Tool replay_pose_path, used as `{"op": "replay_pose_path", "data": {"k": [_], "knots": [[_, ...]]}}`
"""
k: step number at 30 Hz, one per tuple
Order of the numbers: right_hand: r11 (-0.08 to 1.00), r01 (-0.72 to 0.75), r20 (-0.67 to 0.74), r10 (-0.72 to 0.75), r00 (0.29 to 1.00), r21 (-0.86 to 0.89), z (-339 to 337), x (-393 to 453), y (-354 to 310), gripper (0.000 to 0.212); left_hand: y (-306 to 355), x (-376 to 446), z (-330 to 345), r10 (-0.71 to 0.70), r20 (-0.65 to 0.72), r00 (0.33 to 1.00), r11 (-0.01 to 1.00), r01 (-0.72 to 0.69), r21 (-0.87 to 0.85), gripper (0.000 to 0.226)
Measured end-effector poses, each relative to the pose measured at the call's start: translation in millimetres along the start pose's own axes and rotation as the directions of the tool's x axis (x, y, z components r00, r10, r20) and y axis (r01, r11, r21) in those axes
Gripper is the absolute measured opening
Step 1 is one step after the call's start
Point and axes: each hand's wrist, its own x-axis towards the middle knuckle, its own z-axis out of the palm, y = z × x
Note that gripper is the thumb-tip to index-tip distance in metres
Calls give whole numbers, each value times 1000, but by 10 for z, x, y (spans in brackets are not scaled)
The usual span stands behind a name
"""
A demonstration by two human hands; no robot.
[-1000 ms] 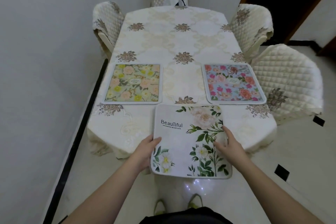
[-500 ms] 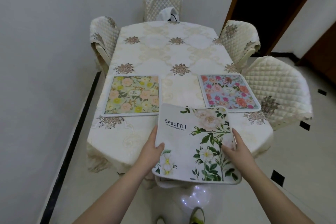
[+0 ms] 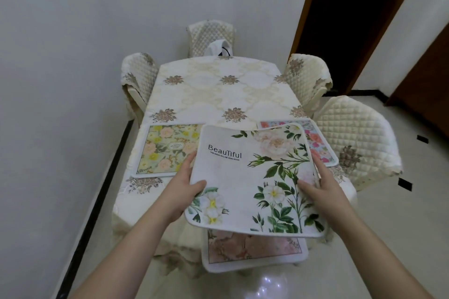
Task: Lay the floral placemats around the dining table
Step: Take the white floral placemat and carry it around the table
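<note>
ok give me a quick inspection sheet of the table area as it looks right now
surface: cream patterned tablecloth covers the table, far half bare
job's things: white "Beautiful" floral placemat held above the near edge; yellow-green floral placemat laid left; pink-blue floral placemat laid right; peach floral placemat at the near edge beneath the held one
clutter: white bag-like item at far end
grippers: left hand and right hand grip the held placemat's sides
cables: nothing seen
surroundings: quilted cream chair, dark doorway

Both arms extended, left hand (image 3: pixel 181 193) and right hand (image 3: pixel 323 188) clamped.
</note>
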Motion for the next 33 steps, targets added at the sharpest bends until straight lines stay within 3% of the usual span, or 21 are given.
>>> {"op": "replay_pose_path", "data": {"k": [5,10,16,23,28,33], "knots": [[998,22,25,-23,999,57,-219,3,-21,76,159,-96,121,-4,-41,999,1000,3,-10,95],[995,81,94,-86,992,53,-443,-7,-10,77,285,-272,351,-2,-170,985,999,-5,-36,76],[993,91,206,-104,973,73,-515,41,-34,73,243,-586,504,56,-323,945,993,-21,113,63],[986,123,381,-157,911,111,-82,-80,-203,77,159,-1210,272,55,-517,854,997,-21,73,60],[974,193,481,-225,847,116,388,-247,-414,76,131,-1787,1,82,-666,741,993,-7,115,60],[973,166,594,-230,771,162,879,-502,-598,76,52,-2320,-293,63,-772,632,995,24,100,59]]}}
